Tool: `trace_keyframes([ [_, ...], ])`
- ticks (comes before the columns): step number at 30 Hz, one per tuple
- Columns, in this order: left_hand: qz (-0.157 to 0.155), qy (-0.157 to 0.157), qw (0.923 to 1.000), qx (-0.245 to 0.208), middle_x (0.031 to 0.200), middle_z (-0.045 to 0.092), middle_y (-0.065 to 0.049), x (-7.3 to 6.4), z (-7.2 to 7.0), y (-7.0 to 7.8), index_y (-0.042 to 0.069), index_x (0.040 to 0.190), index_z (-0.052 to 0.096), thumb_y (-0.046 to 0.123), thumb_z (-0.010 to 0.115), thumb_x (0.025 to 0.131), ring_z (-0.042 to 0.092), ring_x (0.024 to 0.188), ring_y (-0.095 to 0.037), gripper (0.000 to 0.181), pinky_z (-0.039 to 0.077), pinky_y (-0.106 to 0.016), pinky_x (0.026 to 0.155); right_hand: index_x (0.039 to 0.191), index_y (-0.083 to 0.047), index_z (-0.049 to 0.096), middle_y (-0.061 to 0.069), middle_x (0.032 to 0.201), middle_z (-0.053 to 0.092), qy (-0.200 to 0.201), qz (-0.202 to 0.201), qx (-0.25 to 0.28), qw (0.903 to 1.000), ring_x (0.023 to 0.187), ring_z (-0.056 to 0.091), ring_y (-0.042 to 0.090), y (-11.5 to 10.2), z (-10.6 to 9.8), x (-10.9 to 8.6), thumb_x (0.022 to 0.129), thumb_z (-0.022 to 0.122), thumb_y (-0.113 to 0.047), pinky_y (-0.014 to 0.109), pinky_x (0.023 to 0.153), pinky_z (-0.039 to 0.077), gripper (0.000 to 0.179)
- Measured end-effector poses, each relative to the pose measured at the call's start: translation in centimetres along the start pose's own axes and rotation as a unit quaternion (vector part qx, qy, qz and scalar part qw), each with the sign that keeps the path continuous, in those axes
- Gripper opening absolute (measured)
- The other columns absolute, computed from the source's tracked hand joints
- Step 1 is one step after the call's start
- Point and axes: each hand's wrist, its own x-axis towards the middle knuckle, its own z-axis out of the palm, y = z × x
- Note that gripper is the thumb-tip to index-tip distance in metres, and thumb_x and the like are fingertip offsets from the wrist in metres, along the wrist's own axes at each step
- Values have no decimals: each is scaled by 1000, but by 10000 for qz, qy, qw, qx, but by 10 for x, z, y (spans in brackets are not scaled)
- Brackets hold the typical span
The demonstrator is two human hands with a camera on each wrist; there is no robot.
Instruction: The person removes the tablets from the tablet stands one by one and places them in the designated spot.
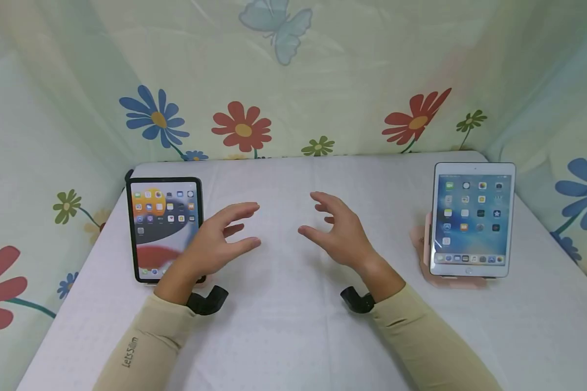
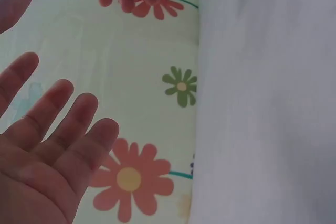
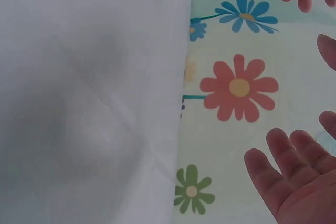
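Both hands hover over the middle of the white table, palms facing each other with a gap between them. My left hand (image 1: 217,239) has its fingers spread and relaxed, holding nothing; it overlaps the lower right of a black-framed tablet (image 1: 163,217) in the head view. Across from it, my right hand (image 1: 341,231) is likewise loosely spread with nothing in it. Farther right, a white-framed tablet (image 1: 472,217) leans on a pink stand (image 1: 425,266), its screen lit with app icons. In the left wrist view the left fingers (image 2: 79,124) look extended.
A white cloth covers the table (image 1: 293,326). Behind it and on both sides hangs a pale curtain (image 1: 352,70) printed with flowers and a butterfly. Black wrist cameras sit under the left wrist (image 1: 208,300) and the right wrist (image 1: 357,300).
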Motion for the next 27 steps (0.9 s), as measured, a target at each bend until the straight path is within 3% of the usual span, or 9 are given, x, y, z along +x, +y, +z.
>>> trace_keyframes([
  [11,-162,368,9990,170,142,56,-9,-18,-31,1,6,140,57,10,76,89,52,129,-24,55,45,-39,103,148,-8,47,6,153,44,-276,-287,128,9991,131,50,26,-16,10,8,86,81,-19,48,104,45,72],
  [17,-399,662,9964,337,137,59,-11,-33,-48,-2,5,140,57,9,74,91,58,123,-23,52,47,-24,98,148,-7,47,7,153,42,-394,-271,80,9988,132,49,26,-22,13,10,88,80,-19,49,103,46,70],
  [27,-588,906,9935,361,143,54,-11,-56,-82,-18,8,143,55,9,72,93,55,125,-41,52,50,-16,86,148,-9,50,4,148,51,-532,-158,510,9972,133,50,23,-22,17,8,90,76,-16,38,107,43,64],
])
